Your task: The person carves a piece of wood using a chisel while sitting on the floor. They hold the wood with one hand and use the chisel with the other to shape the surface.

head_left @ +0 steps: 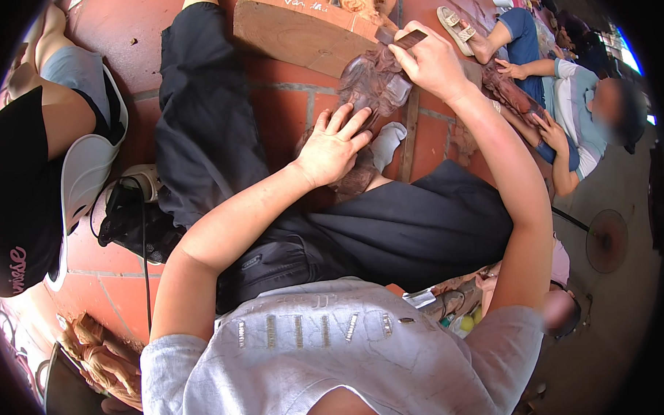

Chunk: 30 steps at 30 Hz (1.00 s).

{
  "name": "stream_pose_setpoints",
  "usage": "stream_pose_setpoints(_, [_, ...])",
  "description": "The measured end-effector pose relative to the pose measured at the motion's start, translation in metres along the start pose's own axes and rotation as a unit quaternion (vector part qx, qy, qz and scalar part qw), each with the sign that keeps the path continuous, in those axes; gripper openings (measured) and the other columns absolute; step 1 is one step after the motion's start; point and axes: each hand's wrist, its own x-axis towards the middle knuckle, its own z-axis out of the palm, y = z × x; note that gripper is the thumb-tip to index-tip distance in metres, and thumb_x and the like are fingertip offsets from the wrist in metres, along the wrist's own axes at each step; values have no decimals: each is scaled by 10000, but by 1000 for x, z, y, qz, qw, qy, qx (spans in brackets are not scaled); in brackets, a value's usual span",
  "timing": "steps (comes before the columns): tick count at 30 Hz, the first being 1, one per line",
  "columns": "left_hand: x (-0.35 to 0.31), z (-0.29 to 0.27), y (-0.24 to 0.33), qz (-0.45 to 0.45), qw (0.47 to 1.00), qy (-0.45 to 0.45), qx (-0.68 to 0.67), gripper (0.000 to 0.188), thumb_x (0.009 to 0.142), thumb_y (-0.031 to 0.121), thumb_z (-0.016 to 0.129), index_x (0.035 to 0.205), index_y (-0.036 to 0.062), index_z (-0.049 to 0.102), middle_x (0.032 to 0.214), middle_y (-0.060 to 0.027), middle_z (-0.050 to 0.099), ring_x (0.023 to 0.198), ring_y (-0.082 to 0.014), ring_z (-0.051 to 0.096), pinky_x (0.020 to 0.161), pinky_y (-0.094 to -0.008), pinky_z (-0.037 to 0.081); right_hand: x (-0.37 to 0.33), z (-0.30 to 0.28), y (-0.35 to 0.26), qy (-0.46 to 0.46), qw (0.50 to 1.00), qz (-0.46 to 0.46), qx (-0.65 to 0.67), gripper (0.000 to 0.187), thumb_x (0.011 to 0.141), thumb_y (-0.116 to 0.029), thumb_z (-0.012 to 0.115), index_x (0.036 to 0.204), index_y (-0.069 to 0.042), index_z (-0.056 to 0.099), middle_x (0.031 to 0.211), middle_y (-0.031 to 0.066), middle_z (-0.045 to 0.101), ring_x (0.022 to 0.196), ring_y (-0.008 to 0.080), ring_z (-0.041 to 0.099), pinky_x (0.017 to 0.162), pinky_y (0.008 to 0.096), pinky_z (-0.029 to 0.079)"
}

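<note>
A dark brown wood carving (pixel 372 89) with deep, wavy relief lies between my legs. My left hand (pixel 333 145) rests on it, fingers spread and lying over its surface. Above the carving's far right end is my right hand (pixel 429 61), closed around a dark flat strip (pixel 409 39). Whether the strip is folded sandpaper or a thin scraper, I cannot tell. Part of the carving is hidden under my left hand. Beside it lies a crumpled whitish cloth (pixel 390 141).
A large light wood block (pixel 297 37) with carved pieces stands ahead. At right, a person (pixel 581 115) handles another reddish-brown carving (pixel 511 91); a fan (pixel 606 240) is behind. A white chair (pixel 89 168) holds someone at left. A pale carved figure (pixel 107 362) lies lower left. A cord (pixel 145 250) crosses the tiles.
</note>
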Motion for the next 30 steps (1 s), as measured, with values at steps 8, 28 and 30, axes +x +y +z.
stream_pose_setpoints(8, [1, 3, 0, 6, 1000, -5, -3, 516, 798, 199, 681, 1294, 176, 539, 1531, -87, 283, 1406, -360, 259, 1127, -561, 270, -5, 3, 3, 41, 999, -8, 7, 160, 851, -224, 675, 929, -85, 685, 936, 77, 606, 921, 297, 616, 802, 407, 519])
stream_pose_setpoints(28, [-1, 4, -2, 14, 1000, 8, -7, 532, 780, 204, 697, 1288, 178, 539, 1530, -85, 284, 1411, -350, 259, 1119, -560, 285, -6, 1, 4, 35, 998, -6, 53, 138, 857, -182, 683, 894, -52, 654, 901, 76, 584, 851, 286, 615, 754, 380, 497])
stream_pose_setpoints(30, [-1, 3, -2, 10, 1000, 2, -7, 535, 780, 204, 697, 1290, 178, 538, 1530, -85, 283, 1413, -350, 256, 1120, -558, 281, -8, 5, 1, 48, 998, -30, -2, 155, 850, -216, 693, 920, -79, 679, 942, 47, 587, 867, 268, 616, 767, 368, 523])
